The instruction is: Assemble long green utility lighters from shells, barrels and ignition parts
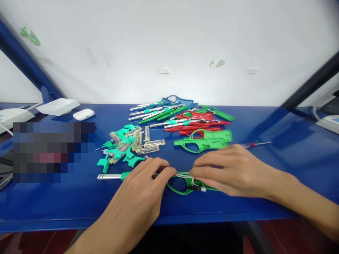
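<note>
Behind the blue table stands a white wall with small torn patches on it. On the table lies a loose light-green shell, open side up. Red casings lie just behind this shell, and blue casings are farther behind it. To the left of the shell there are clear tanks and, mixed with them, teal plastic pieces. To its right, a screwdriver lies near the right hand. On the person's side of the shell is the green casing, with its metal tube directed to the left and white wires over it. The left hand holds this casing, thumb and forefinger pinching it. The right hand bends its fingertips against the wires; its thumb is hidden, so I cannot tell whether it pinches something.
</note>
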Available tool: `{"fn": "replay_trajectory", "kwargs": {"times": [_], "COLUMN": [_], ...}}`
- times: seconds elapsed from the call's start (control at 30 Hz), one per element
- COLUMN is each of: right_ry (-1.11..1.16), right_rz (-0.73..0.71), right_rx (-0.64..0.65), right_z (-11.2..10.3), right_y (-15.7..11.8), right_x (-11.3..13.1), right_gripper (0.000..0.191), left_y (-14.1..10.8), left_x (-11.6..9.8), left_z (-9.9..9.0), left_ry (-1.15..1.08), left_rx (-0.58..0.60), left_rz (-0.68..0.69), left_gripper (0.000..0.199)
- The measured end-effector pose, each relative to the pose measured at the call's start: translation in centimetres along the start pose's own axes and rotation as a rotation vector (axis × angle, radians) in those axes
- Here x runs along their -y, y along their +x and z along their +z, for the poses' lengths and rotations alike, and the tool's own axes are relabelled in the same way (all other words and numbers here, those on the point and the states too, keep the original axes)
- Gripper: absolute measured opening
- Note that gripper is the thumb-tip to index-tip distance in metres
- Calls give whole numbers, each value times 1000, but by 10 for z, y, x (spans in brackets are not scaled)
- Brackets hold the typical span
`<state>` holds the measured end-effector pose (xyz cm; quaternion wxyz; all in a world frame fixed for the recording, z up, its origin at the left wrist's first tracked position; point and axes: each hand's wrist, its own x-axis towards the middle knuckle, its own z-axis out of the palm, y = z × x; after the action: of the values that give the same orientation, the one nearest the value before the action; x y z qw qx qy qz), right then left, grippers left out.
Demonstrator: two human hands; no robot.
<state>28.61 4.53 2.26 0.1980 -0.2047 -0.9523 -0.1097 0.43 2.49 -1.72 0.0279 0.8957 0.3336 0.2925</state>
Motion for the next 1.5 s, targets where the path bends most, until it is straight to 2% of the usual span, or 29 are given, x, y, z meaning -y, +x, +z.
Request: {"fn": "replay_trajectory", "kwargs": {"times": [0.33,0.57,1.17,1.5], "right_ry": [32,30,56,48], "right_rz": [-1,20,42,0], "right_rx": [21,35,41,-52], "right_z": [0,0,-1,-1], "right_y": [-1,0,1,1], "right_x": [1,1,2,3], "right_gripper": [28,29,33,27], "left_y": [1,3,3,4], "left_x": [-1,-8,-8,-8], "left_z": [-3,-6,-6,-5], "left_ry": [-11,-16,0,-17], "left_rx": [17,18,-22,-26], "left_rz": [16,34,72,58], "left_gripper": [39,22,21,19]}}
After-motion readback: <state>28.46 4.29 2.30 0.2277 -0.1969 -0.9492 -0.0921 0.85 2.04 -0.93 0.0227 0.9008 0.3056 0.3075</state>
